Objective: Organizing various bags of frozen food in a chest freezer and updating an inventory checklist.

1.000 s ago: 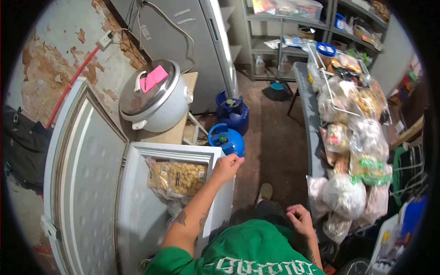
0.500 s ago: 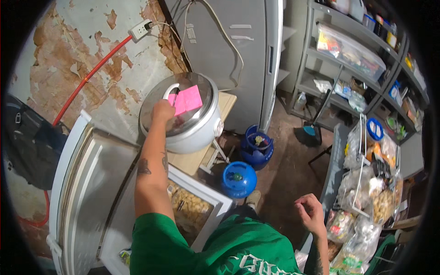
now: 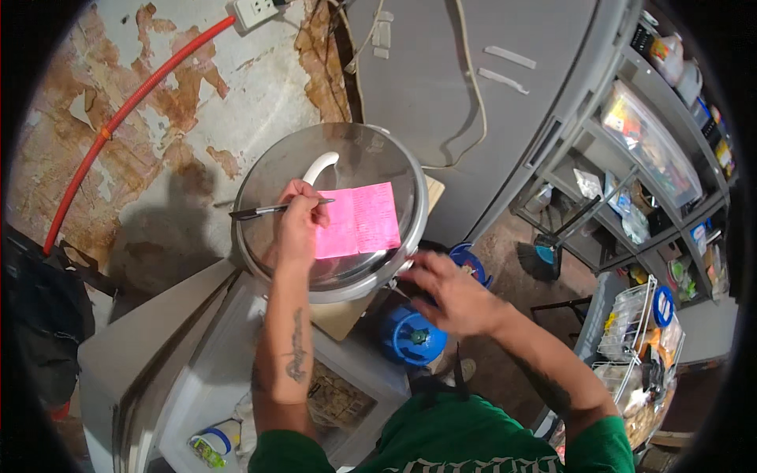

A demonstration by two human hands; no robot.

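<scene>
My left hand (image 3: 296, 229) is closed around a dark pen (image 3: 256, 211), whose tip points right over a folded pink sheet of paper (image 3: 367, 225) covered in handwritten lines. The paper lies on the shiny metal lid (image 3: 371, 162) of a large round cooker, beside the lid's curved white handle (image 3: 322, 167). At the cooker's near right rim is my right hand (image 3: 457, 293), blurred by motion; its fingers look apart and nothing shows in them. Whether it touches the rim, I cannot tell.
Below the cooker, a white chest freezer (image 3: 221, 347) stands with its lid raised, bagged food inside. A blue gas cylinder (image 3: 414, 335) is on the floor to the right. A grey refrigerator (image 3: 465, 110), shelves (image 3: 583, 158), a broom (image 3: 540, 256) and a wire basket (image 3: 623, 323) stand farther off.
My left hand has lifted the pen off the paper and holds it nearly level. My right hand has come up from the lower right to the cooker's rim. The view has shifted closer to the cooker.
</scene>
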